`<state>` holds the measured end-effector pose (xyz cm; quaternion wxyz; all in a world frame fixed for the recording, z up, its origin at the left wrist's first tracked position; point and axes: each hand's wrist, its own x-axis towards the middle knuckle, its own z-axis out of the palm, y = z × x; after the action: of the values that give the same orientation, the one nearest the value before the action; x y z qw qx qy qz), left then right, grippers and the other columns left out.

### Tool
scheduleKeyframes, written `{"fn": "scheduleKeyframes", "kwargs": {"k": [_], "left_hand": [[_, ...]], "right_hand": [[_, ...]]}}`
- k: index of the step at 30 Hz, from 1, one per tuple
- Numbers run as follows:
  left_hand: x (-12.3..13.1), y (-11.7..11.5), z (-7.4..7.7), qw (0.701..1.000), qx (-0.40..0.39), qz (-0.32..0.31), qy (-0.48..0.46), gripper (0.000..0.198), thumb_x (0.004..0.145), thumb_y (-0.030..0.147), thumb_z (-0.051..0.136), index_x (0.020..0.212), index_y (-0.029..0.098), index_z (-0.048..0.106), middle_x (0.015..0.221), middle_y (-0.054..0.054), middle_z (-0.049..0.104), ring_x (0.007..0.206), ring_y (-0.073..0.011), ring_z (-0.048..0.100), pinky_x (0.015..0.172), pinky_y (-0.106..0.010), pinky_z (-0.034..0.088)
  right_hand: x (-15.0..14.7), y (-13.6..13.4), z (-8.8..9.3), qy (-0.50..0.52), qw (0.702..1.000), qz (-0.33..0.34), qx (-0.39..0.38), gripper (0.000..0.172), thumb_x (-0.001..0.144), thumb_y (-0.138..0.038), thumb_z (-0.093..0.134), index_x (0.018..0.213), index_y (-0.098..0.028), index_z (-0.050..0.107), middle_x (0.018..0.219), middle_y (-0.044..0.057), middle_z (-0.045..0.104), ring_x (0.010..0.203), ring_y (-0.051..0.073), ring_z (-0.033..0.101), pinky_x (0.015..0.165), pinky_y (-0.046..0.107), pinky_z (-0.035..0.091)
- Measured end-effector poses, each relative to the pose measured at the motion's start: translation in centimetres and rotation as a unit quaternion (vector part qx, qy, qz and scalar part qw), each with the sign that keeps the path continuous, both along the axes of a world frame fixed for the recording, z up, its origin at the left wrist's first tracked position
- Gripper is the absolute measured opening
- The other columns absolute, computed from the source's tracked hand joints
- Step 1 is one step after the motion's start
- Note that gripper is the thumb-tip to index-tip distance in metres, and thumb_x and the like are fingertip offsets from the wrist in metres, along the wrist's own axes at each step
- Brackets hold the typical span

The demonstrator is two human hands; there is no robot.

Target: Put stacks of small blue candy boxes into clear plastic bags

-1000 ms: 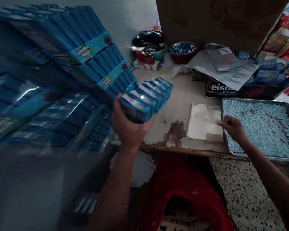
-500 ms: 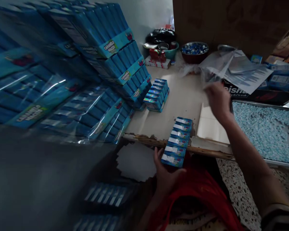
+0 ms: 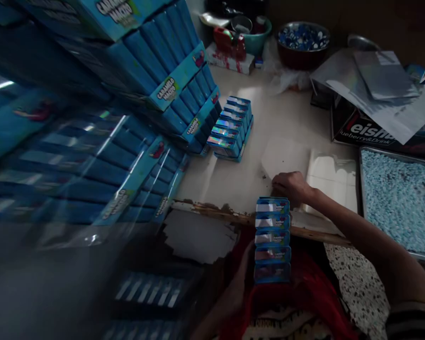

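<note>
My left hand [image 3: 241,278] is low in front of my lap, dim and mostly hidden under a row of several small blue boxes [image 3: 272,240] that it holds up at the table's front edge. My right hand [image 3: 289,186] rests on the table just beyond that row. Its fingers are curled on the near corner of a thin pale sheet [image 3: 283,156]. A stack of similar white sheets [image 3: 335,172] lies to the right of it. Another block of small blue boxes [image 3: 230,130] stands further back on the table.
Tall stacks of wrapped blue cartons [image 3: 156,80] fill the left. A metal tray of pale blue candies [image 3: 398,198] sits at the right, behind it a dark box [image 3: 361,130] under papers. Bowls [image 3: 301,40] stand at the back. The table edge [image 3: 212,210] is chipped.
My right hand came down from the papers at the back onto the pale sheet. The row of boxes in my left hand turned upright. The view tilted downward.
</note>
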<state>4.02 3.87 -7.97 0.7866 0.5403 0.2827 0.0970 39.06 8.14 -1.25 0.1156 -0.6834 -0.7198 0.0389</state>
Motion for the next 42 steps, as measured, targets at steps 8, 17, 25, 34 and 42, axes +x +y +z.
{"fn": "scheduleKeyframes", "kwargs": {"k": [8, 17, 25, 34, 42], "left_hand": [[4.1, 13.3, 8.3, 0.876, 0.475, 0.07, 0.043, 0.029, 0.094, 0.044, 0.076, 0.116, 0.025, 0.081, 0.105, -0.008, 0.081, 0.093, -0.0254, 0.076, 0.09, -0.042, 0.063], [15.1, 18.0, 8.2, 0.487, 0.855, -0.17, 0.048, 0.022, 0.092, 0.002, 0.058, 0.082, 0.015, 0.072, 0.081, -0.01, 0.068, 0.081, -0.0245, 0.063, 0.067, -0.034, 0.046], [10.7, 13.7, 8.7, 0.598, 0.795, -0.053, 0.084, 0.016, 0.097, 0.015, 0.063, 0.087, 0.018, 0.075, 0.09, -0.006, 0.071, 0.078, -0.0196, 0.067, 0.065, -0.031, 0.046], [10.2, 9.5, 13.4, 0.685, 0.709, 0.138, 0.096, 0.009, 0.095, 0.022, 0.073, 0.086, 0.021, 0.074, 0.083, -0.001, 0.072, 0.072, -0.0156, 0.068, 0.066, -0.027, 0.046], [12.0, 6.6, 10.4, 0.634, 0.709, 0.306, 0.03, 0.014, 0.1, 0.017, 0.07, 0.088, 0.023, 0.074, 0.087, -0.004, 0.077, 0.084, -0.0188, 0.07, 0.074, -0.031, 0.048]], "right_hand": [[-0.3, 1.1, -0.4, 0.035, 0.995, 0.095, 0.024, 0.017, 0.103, -0.023, 0.062, 0.093, -0.019, 0.076, 0.092, 0.004, 0.073, 0.074, 0.013, 0.054, 0.068, 0.031, 0.028], [-1.2, 0.7, 1.7, 0.049, 0.996, 0.044, -0.06, 0.009, 0.098, -0.017, 0.068, 0.102, -0.019, 0.075, 0.098, 0.004, 0.077, 0.082, 0.014, 0.062, 0.071, 0.028, 0.035], [-2.5, -5.4, 4.5, 0.029, 0.979, -0.109, -0.172, 0.013, 0.095, -0.011, 0.066, 0.088, -0.017, 0.075, 0.09, 0.007, 0.079, 0.073, 0.015, 0.063, 0.063, 0.029, 0.027], [-6.4, -9.3, 7.6, 0.146, 0.964, -0.207, 0.076, 0.021, 0.097, -0.02, 0.062, 0.079, -0.018, 0.072, 0.073, 0.004, 0.074, 0.064, 0.013, 0.063, 0.063, 0.027, 0.038], [-9.3, -9.6, 2.9, 0.191, 0.865, -0.296, 0.357, 0.021, 0.101, -0.025, 0.061, 0.085, -0.021, 0.074, 0.073, 0.003, 0.076, 0.061, 0.013, 0.066, 0.059, 0.026, 0.052]]}}
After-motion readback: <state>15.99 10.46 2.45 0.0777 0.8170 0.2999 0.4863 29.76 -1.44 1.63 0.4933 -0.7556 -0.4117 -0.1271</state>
